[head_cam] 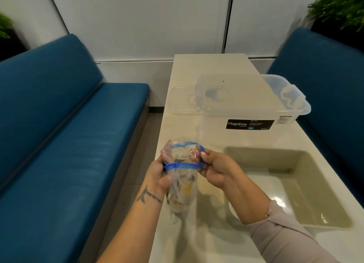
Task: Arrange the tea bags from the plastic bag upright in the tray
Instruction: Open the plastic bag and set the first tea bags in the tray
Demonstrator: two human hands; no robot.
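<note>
Hands, left hand (157, 174) and right hand (212, 168), grip plastic bag (182, 184) (mouth open) beside tray (323, 186).

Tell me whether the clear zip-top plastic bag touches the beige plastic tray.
Apart. The head view shows the bag held up by both hands, with bare tabletop between it and the tray.

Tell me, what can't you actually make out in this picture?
Head view only:
- Tea bags: blurred through the crinkled plastic bag; number and type unreadable.
- Left hand and right hand: fingertips partly hidden behind the bag's blue zip rim.
- Tray: floor partly hidden by the right forearm.
- Storage box: small label print unreadable; cloudy walls blur its contents.
</note>
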